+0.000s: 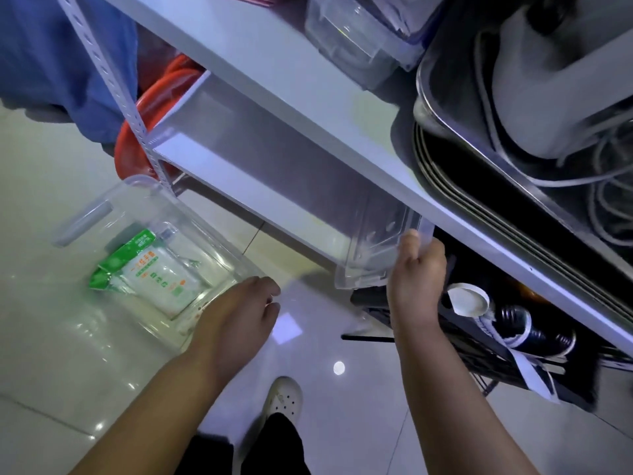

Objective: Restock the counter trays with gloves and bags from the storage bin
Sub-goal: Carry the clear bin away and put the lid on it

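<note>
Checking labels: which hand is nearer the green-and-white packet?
Left. The left hand is at the clear bin's rim just right of the packet; the right hand grips a clear plastic edge farther right.

Light was dim and bluish; small glare spots dotted the glossy floor, and the upper corners looked soft.

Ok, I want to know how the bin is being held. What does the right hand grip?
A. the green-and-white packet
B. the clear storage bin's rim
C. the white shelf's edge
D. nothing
B: the right hand curls its fingers over the rim of the clear storage bin, just below the white shelf.
</note>
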A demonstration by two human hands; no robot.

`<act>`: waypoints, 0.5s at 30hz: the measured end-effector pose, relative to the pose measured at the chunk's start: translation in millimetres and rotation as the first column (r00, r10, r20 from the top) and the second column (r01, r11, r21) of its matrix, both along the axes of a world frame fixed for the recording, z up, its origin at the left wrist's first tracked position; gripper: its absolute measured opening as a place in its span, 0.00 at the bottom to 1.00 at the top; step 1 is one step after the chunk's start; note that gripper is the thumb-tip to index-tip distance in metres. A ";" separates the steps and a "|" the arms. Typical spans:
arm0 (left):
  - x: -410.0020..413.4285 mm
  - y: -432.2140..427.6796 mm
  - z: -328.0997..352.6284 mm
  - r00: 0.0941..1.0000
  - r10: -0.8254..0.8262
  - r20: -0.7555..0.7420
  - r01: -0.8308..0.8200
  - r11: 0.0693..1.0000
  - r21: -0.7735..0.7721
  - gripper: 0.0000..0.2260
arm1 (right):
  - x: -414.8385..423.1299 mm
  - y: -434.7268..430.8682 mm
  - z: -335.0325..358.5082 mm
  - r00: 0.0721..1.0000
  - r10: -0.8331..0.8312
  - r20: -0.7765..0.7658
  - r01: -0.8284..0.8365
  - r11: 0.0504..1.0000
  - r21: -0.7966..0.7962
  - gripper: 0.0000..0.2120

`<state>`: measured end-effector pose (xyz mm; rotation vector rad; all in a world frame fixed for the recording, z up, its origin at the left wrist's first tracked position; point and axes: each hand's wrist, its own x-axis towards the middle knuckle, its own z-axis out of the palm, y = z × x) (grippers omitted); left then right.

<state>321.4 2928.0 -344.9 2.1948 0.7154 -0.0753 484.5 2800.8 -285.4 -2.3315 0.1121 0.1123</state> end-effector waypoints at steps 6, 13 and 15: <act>0.6 7.6 7.9 0.996 0.078 0.043 -0.078 0.997 -0.009 0.07 | -1.8 2.0 -4.2 0.993 -0.049 -0.106 0.070 0.975 0.211 0.02; 15.7 31.2 18.8 0.968 0.219 0.126 -0.196 0.965 -0.171 0.08 | -67.9 9.2 -14.3 0.954 0.227 -0.194 -0.156 0.934 0.322 0.09; 12.3 41.8 17.0 0.948 0.293 0.122 -0.254 0.931 -0.263 0.08 | -97.0 13.5 -29.5 0.942 0.301 -0.147 -0.251 0.926 0.282 0.10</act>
